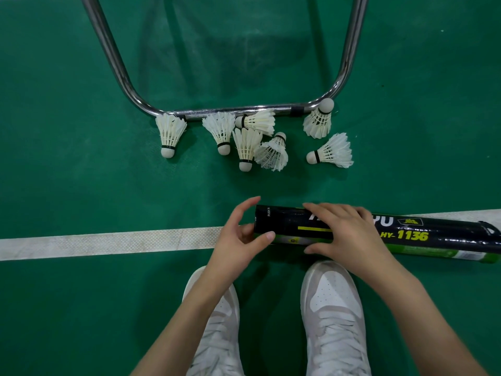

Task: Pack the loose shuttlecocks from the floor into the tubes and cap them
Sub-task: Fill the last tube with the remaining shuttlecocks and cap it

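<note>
Tube marked "HY-1136" and "PUSH IN" lies across white line, right hand gripping it, left hand fingers curled at its end, seven shuttlecocks beyond by steel frame.

We see a green textured court floor filling the view. We've got a white woven-patterned boundary line running straight across it from left to right. Up top, a shiny bent chrome metal tube frame rests on the floor. Down low, a pair of white lace-up sneakers stand side by side.
</note>
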`<control>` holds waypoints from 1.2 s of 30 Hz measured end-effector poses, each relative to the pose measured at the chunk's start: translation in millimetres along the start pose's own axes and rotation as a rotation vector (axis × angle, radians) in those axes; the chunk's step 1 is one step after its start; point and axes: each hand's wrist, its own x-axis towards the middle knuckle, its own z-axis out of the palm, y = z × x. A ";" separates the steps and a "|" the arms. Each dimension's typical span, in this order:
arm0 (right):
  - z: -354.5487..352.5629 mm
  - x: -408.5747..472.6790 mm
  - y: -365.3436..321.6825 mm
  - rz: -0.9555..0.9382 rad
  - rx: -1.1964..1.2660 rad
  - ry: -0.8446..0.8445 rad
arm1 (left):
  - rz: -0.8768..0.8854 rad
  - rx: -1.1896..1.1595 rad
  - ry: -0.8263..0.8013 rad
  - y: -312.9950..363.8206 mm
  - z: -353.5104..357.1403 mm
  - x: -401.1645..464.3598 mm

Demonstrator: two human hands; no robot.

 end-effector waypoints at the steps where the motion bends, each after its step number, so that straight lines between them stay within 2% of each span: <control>1: 0.2 0.2 -0.5 -0.003 -0.009 -0.002 | 0.003 0.016 -0.007 -0.6 1.0 0.6; 9: 0.5 0.3 -3.1 -0.009 -0.005 -0.001 | 0.023 0.085 0.001 -3.9 2.2 4.1; 20: 1.1 0.9 -6.9 -0.032 -0.026 0.002 | 0.134 0.174 -0.013 -0.9 5.9 9.5; 36: -0.9 0.7 -6.1 -0.031 -0.012 -0.001 | 0.119 0.185 -0.118 3.9 0.6 15.7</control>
